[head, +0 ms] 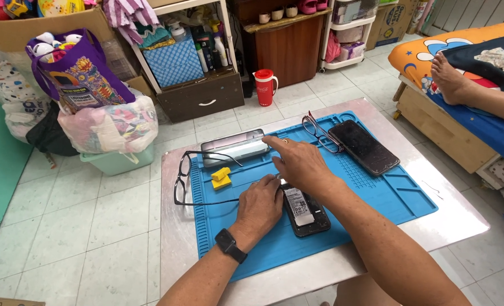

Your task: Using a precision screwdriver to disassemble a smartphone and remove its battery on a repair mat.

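A black phone with its back removed (306, 211) lies on the blue work mat (399, 195), its battery showing. My left hand (260, 205), with a dark watch on the wrist, rests on the mat and touches the phone's left edge. My right hand (300, 161) hovers over the phone's top end with the index finger stretched toward a grey flat case (235, 148). Whether my fingers pinch a small tool is hidden. Two yellow picks (221, 178) lie left of my hands.
Black glasses (183, 178) lie on the mat's left edge, another pair (318, 131) at the back beside a dark phone (364, 146). The low metal table (462, 218) stands on tiled floor. A person's bare foot (447, 76) rests on a bed at right. Red jug (265, 86), bags and shelves behind.
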